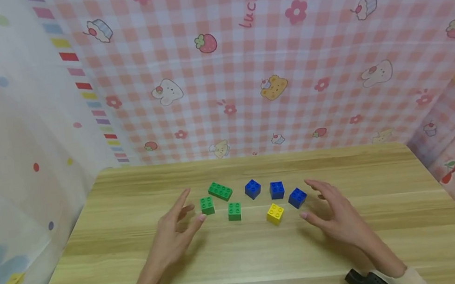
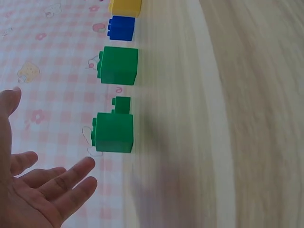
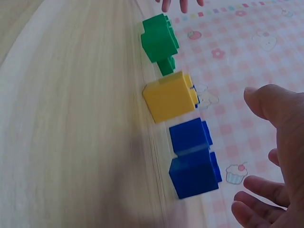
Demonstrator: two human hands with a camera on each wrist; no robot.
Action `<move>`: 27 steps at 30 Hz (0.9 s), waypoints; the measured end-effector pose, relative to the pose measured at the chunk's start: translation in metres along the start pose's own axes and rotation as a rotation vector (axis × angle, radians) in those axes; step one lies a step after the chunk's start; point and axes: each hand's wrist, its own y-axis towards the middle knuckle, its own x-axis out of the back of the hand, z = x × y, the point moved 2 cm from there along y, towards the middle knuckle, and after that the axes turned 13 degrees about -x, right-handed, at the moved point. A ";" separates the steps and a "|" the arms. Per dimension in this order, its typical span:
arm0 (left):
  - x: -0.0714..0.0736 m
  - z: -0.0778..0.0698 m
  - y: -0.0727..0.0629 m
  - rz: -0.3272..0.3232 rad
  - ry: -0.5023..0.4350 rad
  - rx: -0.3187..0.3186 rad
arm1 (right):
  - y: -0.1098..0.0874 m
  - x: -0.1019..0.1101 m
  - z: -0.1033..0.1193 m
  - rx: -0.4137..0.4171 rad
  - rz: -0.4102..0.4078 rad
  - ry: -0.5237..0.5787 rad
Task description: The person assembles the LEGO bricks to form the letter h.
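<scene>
My left hand [image 1: 173, 235] hovers with relaxed, spread fingers just left of a small green brick [image 1: 207, 205]. Behind that brick lies a longer green brick [image 1: 220, 191], and to its right sits another small green brick [image 1: 234, 211]. On the other side, my right hand [image 1: 338, 213] is held with fingers apart beside the rightmost blue brick [image 1: 297, 197]. Two more blue bricks, a middle one [image 1: 277, 190] and a left one [image 1: 252, 189], stand behind the yellow brick [image 1: 275, 214]. Neither hand holds anything; the left wrist view shows the left fingers [image 2: 71, 183] loosely extended.
All the bricks stand on a wood-grain table [image 1: 241, 267]. A pink checked cloth [image 1: 235, 66] hangs behind the table's far edge, and a pale dotted cloth [image 1: 19, 123] hangs at the left. Black straps with devices [image 1: 365, 281] sit on both wrists.
</scene>
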 end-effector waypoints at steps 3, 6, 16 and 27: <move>-0.003 -0.003 0.001 -0.006 -0.031 -0.019 | 0.000 -0.002 0.005 0.027 -0.013 0.008; -0.006 -0.007 0.002 -0.004 -0.068 -0.043 | 0.000 -0.004 0.009 0.045 -0.021 0.019; -0.020 -0.012 0.007 -0.005 -0.155 -0.116 | 0.002 -0.013 0.021 0.030 0.040 0.135; -0.047 -0.017 0.012 0.066 -0.212 -0.039 | 0.003 -0.024 0.031 0.030 0.083 0.144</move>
